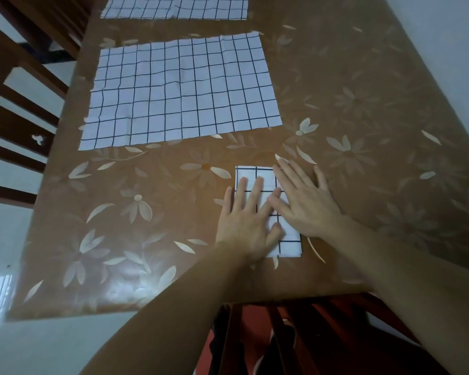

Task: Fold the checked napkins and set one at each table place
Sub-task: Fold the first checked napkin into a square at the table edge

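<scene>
A folded white napkin with dark checks (252, 175) lies as a narrow rectangle near the table's front edge. My left hand (245, 219) presses flat on its left and lower part, fingers straight. My right hand (306, 201) lies flat across its right side, fingers spread, overlapping the left hand's fingertips. Much of the folded napkin is hidden under both hands. An unfolded checked napkin (180, 92) is spread flat in the middle of the table. A second unfolded checked napkin (175, 8) lies at the far end, cut off by the frame's top.
The table (363, 117) wears a brown cloth with pale flowers. Dark wooden chairs (16, 112) stand along its left side. Another wooden chair (282, 339) sits below the front edge. A pale wall runs along the right.
</scene>
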A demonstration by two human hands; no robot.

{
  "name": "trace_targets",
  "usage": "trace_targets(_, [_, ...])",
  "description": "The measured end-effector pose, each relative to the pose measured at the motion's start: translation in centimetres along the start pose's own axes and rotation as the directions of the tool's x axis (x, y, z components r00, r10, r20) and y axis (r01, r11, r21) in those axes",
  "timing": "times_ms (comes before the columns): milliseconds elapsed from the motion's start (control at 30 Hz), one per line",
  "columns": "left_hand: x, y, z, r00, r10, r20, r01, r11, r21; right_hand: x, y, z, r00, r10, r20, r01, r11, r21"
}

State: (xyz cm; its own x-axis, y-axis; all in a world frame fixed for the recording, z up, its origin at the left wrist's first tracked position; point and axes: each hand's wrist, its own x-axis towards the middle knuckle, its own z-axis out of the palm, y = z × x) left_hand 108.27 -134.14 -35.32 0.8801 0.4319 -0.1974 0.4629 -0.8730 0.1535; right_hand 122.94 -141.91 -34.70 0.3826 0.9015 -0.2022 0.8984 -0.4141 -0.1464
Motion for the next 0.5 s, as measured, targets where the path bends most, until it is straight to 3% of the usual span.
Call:
trace_targets(200, [1.5,-2.1,-1.5,0.995,-0.023,0.100,0.020,0.999,0.029,0.0,1.4,0.1,0.999,0.002,0.036,0.001,0.996,-0.090])
trace_targets(500, [0.5,-6.9,-3.1,0.972,0.107,0.211,-0.132,0.985,0.109,-0.2,1.6,-0.9,0.998,-0.061,0.026,0.065,0.981,-0.185])
